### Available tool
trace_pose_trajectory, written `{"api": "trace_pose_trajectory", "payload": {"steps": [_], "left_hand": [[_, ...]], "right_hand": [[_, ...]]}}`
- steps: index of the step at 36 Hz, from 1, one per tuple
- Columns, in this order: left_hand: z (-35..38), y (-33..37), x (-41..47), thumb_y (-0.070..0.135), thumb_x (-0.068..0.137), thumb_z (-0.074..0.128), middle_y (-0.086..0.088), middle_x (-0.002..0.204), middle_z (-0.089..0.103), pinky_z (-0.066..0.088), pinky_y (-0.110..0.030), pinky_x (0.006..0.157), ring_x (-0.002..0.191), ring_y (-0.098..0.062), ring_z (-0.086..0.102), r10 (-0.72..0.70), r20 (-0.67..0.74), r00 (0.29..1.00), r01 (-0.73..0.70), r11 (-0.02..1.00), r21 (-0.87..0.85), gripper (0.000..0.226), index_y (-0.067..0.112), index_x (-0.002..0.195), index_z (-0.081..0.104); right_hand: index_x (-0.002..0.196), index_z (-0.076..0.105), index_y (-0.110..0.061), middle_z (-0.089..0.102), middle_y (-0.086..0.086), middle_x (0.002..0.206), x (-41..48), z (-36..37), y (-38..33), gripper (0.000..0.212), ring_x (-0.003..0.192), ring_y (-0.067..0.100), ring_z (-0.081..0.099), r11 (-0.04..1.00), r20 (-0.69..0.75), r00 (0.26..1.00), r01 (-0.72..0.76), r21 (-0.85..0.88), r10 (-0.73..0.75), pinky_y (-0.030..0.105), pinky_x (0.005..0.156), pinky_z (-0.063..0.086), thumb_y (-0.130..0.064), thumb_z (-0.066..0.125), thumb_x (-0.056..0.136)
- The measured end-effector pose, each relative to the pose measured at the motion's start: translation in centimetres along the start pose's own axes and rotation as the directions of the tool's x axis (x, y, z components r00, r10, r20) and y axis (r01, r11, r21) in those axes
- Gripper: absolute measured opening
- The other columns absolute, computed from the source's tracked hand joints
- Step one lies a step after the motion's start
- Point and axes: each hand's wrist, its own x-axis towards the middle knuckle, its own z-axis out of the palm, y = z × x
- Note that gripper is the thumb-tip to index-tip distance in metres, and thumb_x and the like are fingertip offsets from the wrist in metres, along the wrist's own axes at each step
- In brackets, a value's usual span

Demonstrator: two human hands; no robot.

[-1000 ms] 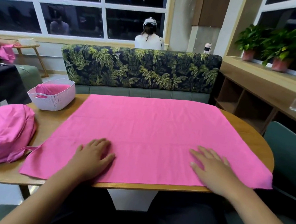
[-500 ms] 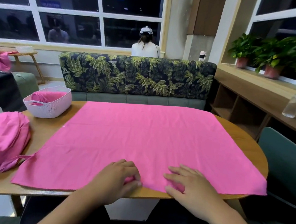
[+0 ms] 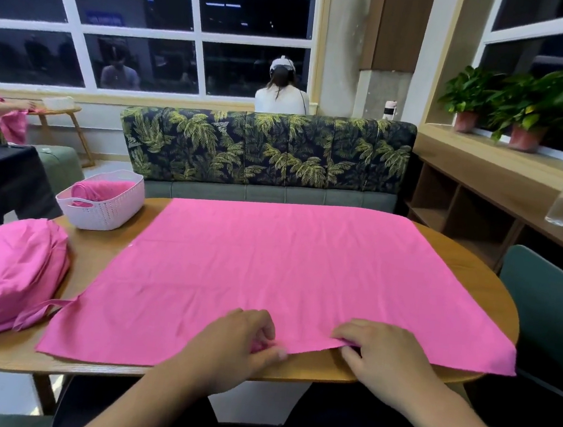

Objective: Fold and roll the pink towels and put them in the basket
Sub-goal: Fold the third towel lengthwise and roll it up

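Our left hand (image 3: 236, 343) and right hand (image 3: 383, 358) are pinching the pink cloth towel (image 3: 285, 265); lifting unevenly is risking a skewed fold.

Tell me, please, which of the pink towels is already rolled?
The towel in the basket, far left: it is rolled up. The big towel lies spread flat on the table, left hand and right hand pinching its near edge.
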Motion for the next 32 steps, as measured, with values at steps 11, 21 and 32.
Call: {"api": "trace_pose_trajectory", "payload": {"steps": [11,21,32], "left_hand": [[-3.6,-5.5,-1.2,0.037,0.098,0.047,0.008,0.107,0.062,0.051,-0.036,0.084,0.106,-0.018,0.063,-0.207,-0.007,0.978,0.197,0.920,0.339,0.014,0.027,0.101,0.057],[-4.1,-6.7,-1.7,0.015,0.094,0.037,-0.002,0.114,0.063,0.051,-0.040,0.088,0.113,-0.025,0.061,-0.315,0.014,0.949,0.281,0.864,0.419,0.014,0.025,0.102,0.044],[-6.8,-7.7,-2.3,0.008,0.059,0.071,-0.001,0.078,0.057,0.047,-0.038,0.046,0.070,-0.027,0.062,-0.115,-0.087,0.990,0.144,0.756,0.639,0.025,0.021,0.077,0.059]], "right_hand": [[0.094,0.060,-0.028,0.058,-0.013,0.092,-0.2,-0.6,5.6,0.015,0.090,0.009,0.058,0.983,0.009,0.986,-0.165,-0.083,0.166,0.035,0.079,0.050,-0.039,0.050,0.099],[0.105,0.055,-0.028,0.065,-0.008,0.102,0.9,0.3,6.0,0.023,0.095,0.018,0.063,0.990,0.078,0.987,-0.141,0.018,0.139,0.041,0.087,0.049,-0.032,0.032,0.109],[0.109,0.056,-0.041,0.063,-0.024,0.101,1.1,-3.3,6.9,0.068,0.094,0.002,0.059,0.993,0.077,0.997,0.032,-0.116,-0.023,0.028,0.087,0.050,-0.092,0.017,0.085]]}}
